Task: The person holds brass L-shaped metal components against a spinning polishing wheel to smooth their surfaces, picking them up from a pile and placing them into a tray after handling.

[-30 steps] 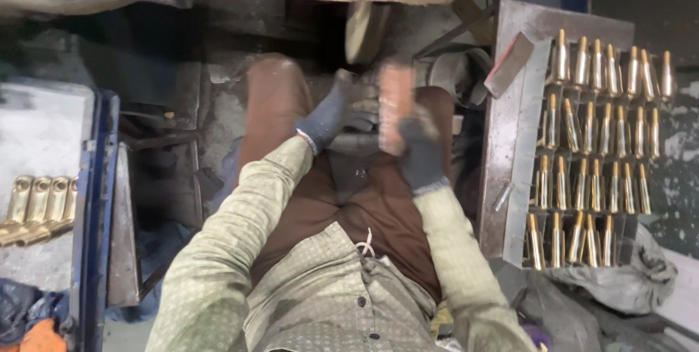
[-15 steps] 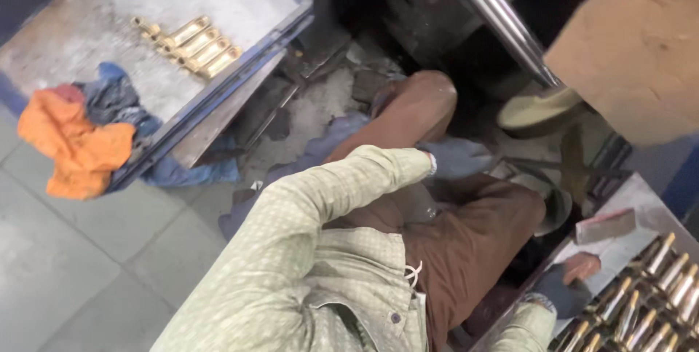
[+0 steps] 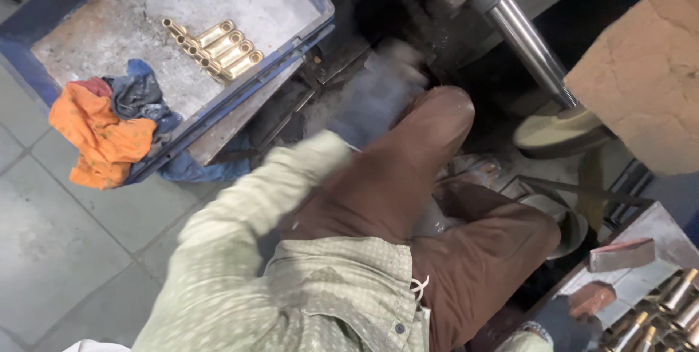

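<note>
Looking down past the seated person's brown trousers, most of the detail around the hands is lost. The left hand (image 3: 378, 93), gloved in blue-grey, is a smear of motion blur beyond the knee, between the leg and the blue-edged metal tray (image 3: 87, 39); whether it is open or closed cannot be told, and nothing can be made out in it. The right hand (image 3: 564, 323), in a dark glove, is cut off by the bottom edge near the right corner, beside a reddish block (image 3: 591, 298); its grip is hidden too.

On the tray lies a short row of brass fittings (image 3: 218, 50), side by side and touching, well apart from the left hand. An orange and blue rag (image 3: 105, 130) hangs over the tray's near edge. More brass pieces (image 3: 670, 308) stand in the lower right corner, mostly cropped away, near the right hand.

A polished steel shaft (image 3: 528, 46) slants down from a dusty machine housing towards a buffing wheel (image 3: 557, 133), partly hidden behind a piece of cardboard (image 3: 641, 97). Bare tiled floor (image 3: 65, 250) opens to the left of the sleeve.
</note>
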